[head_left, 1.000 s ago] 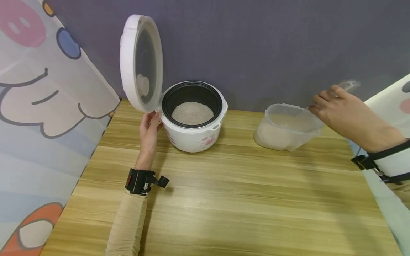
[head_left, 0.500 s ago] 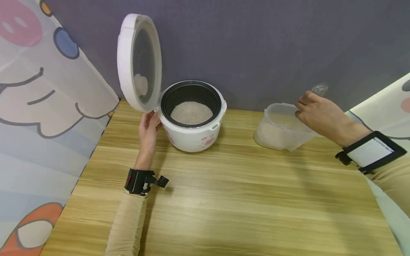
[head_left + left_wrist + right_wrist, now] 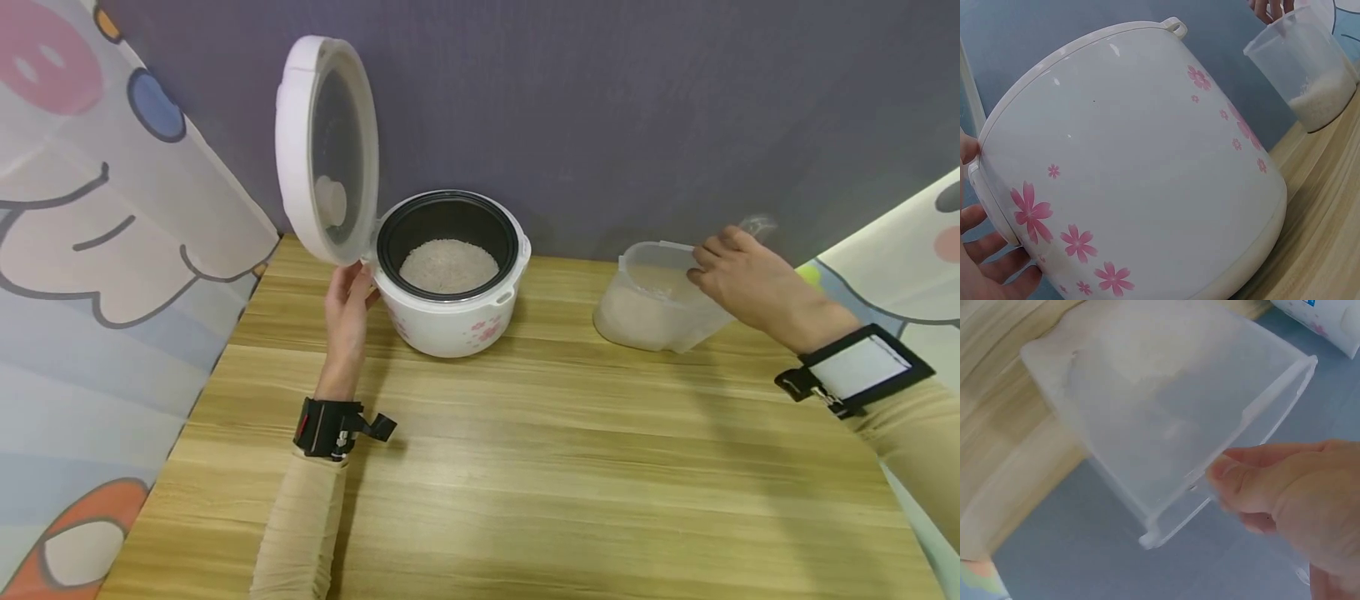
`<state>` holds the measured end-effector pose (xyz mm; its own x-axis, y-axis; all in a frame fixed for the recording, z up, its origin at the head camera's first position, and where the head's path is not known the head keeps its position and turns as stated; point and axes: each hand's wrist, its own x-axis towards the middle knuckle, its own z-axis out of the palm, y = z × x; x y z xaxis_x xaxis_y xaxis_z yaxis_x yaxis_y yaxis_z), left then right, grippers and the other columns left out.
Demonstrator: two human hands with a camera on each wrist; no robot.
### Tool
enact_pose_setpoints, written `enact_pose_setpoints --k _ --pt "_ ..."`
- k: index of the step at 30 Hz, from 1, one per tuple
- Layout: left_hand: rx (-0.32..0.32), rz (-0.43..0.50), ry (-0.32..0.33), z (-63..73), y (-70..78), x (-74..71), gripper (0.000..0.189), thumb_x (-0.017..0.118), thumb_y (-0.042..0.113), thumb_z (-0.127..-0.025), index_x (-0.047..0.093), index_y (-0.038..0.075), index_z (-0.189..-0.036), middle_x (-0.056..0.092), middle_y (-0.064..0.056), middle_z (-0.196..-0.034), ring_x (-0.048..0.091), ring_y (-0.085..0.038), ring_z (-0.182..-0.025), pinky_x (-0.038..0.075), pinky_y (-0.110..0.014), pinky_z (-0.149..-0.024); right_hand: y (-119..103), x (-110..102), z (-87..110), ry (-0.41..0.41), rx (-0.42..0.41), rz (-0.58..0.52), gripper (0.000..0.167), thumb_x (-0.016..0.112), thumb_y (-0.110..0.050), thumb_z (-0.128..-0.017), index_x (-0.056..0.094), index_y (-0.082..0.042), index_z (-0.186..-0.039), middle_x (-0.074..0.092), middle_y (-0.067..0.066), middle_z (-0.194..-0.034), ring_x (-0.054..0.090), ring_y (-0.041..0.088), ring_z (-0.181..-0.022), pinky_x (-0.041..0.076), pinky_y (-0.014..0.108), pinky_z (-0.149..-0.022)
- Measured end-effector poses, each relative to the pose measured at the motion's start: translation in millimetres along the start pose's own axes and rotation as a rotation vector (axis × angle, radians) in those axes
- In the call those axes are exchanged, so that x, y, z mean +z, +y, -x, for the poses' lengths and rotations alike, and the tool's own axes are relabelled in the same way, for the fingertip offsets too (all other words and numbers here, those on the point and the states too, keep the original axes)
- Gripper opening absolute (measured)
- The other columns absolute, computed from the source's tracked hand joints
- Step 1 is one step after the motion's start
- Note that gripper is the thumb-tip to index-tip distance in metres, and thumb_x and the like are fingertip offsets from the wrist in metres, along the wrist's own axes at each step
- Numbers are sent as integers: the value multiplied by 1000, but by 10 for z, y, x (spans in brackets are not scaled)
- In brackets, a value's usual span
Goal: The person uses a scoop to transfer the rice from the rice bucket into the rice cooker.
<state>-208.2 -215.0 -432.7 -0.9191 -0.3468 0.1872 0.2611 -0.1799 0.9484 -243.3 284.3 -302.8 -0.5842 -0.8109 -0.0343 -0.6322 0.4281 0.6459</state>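
Observation:
A white rice cooker [image 3: 450, 325] with pink flowers stands with its lid [image 3: 300, 150] raised; white rice [image 3: 450, 267] lies in its black inner pot. My left hand [image 3: 348, 304] holds the cooker's left side below the lid hinge, thumb above and fingers under the side piece in the left wrist view. Farther right is a translucent plastic container [image 3: 637, 312] partly filled with rice. My right hand [image 3: 738, 275] is at its right rim, pinching a clear plastic object that looks like a scoop [image 3: 759, 225]. The part of this object inside the container is mostly hidden.
Both items stand near the back edge of a wooden table [image 3: 525, 467], close to a dark grey wall [image 3: 562, 125]. Printed cartoon panels [image 3: 67, 250] flank the table. The upright lid rises above my left hand.
My right hand has moved left and slightly down, bringing the clear scoop-like object to the container's rim. The left hand and the cooker stay in place.

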Motion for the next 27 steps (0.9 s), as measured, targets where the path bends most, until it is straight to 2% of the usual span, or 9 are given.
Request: enact_pose_setpoints --k 3,8,13,19,27 --pt "1 4 6 5 -8 -4 38 54 20 -108 55 9 -145 59 -3 -136 56 -18 -126 44 -50 -114 18 36 79 3 49 -93 31 83 11 -74 71 -5 -97 61 17 -97 57 38 -99 41 57 -98" --pt "3 -3 2 4 -15 -7 39 55 22 -108 55 10 -145 59 -3 -138 55 -18 -127 43 -51 -114 59 125 203 32 148 -276 37 86 0 -76 76 -6 -111 65 16 -105 58 39 -103 39 65 -101" --pt "0 2 0 -1 -19 -6 40 54 22 -108 54 9 -146 58 -5 -140 55 -18 -128 43 -50 -114 79 286 279 138 182 -378 38 88 1 -72 77 -7 -108 67 15 -101 61 39 -97 38 70 -96" --pt "-3 -5 -3 -2 -15 -5 40 54 22 -108 54 9 -146 57 -5 -142 55 -18 -129 44 -50 -114 58 482 343 283 191 -504 40 89 3 -66 77 -5 -103 68 16 -93 59 40 -86 34 68 -87" --pt "9 5 -6 -5 -28 1 39 54 21 -108 54 9 -145 57 -5 -141 55 -18 -129 44 -49 -113 59 582 350 310 203 -540 38 88 3 -67 78 -5 -102 68 17 -93 58 40 -86 30 67 -87"
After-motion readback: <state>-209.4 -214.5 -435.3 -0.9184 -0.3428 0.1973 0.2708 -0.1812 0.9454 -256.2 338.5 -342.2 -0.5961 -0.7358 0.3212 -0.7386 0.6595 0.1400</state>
